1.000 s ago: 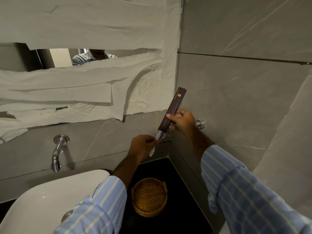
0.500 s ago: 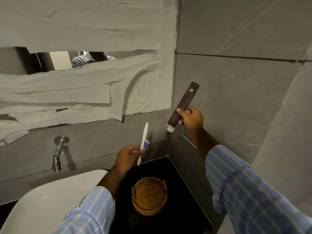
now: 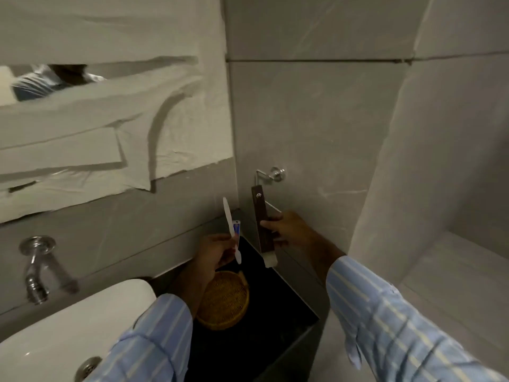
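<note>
Toothbrush (image 3: 229, 221) in L hand (image 3: 217, 252), brown box (image 3: 262, 216) in R hand (image 3: 289, 230), both held up over the counter corner.
L hand: fingers curled round the white toothbrush + a small blue-and-white tube (image 3: 236, 228); brush near upright, top end toward the far wall. R hand: thumb and fingers pinch the long box approx mid-length; box near upright w/ a white bit poking out its lower end. Box is just right of the brush, not touching it. Woven basket (image 3: 223, 299) sits on the black counter (image 3: 270, 321) under the L hand. White sink (image 3: 63, 326) + tap (image 3: 35, 268) are to the left. Chrome ring (image 3: 271, 175) is on the wall above the box.
</note>
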Motion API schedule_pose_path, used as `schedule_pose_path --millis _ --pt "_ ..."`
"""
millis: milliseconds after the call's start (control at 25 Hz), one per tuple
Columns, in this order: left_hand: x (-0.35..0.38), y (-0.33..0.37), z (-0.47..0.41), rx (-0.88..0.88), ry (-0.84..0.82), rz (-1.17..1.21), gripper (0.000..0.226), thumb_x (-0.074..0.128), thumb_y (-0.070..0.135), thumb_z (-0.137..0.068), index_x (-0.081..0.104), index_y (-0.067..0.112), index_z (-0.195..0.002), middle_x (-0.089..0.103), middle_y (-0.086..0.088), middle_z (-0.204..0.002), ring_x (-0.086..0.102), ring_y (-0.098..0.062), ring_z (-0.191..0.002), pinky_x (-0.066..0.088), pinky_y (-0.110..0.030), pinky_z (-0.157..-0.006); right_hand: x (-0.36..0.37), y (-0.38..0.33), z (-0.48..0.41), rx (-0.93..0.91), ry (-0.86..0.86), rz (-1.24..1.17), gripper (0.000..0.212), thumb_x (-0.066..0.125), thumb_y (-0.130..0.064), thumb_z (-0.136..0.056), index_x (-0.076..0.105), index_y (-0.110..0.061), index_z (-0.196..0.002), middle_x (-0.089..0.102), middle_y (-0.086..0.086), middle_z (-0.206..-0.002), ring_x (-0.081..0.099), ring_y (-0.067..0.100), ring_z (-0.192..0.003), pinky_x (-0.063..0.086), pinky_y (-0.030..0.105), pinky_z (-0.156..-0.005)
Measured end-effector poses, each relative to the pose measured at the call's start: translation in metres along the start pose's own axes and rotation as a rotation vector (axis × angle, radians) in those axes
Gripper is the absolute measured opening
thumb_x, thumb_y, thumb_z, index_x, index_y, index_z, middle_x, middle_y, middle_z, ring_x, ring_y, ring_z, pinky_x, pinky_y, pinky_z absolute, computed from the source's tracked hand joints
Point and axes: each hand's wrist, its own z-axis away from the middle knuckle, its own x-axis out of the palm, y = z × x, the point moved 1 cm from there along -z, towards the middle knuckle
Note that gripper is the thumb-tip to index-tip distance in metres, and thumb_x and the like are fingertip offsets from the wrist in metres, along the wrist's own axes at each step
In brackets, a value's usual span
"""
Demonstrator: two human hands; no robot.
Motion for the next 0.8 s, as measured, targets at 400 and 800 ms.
schedule_pose_path --millis 400,800 --pt "0.075 -0.134 0.041 -0.368 -0.323 -0.226 0.021 0.071 0.008 -0.087 0.067 -0.003 -0.104 0.071 -0.015 -0.09 0.067 -0.022 -0.081 0.058 -0.034 -0.073 -0.037 0.155 0.107 0.342 0.173 -0.013 0.031 0.068 -0.025 -0.09 0.065 -0.012 -0.119 0.075 0.006 -0.096 0.074 0.016 -0.08 0.061 0.025 -0.058" --pt "0.146 -0.259 0.072 -0.566 -0.563 -0.482 0.009 0.071 0.007 -0.088 0.066 0.001 -0.092 0.071 -0.016 -0.085 0.071 -0.027 -0.076 0.062 -0.037 -0.066 -0.078 0.34 0.187 0.652 0.475 -0.041 0.025 0.059 -0.028 -0.093 0.07 -0.008 -0.101 0.072 0.011 -0.087 0.07 0.026 -0.077 0.058 0.034 -0.071"
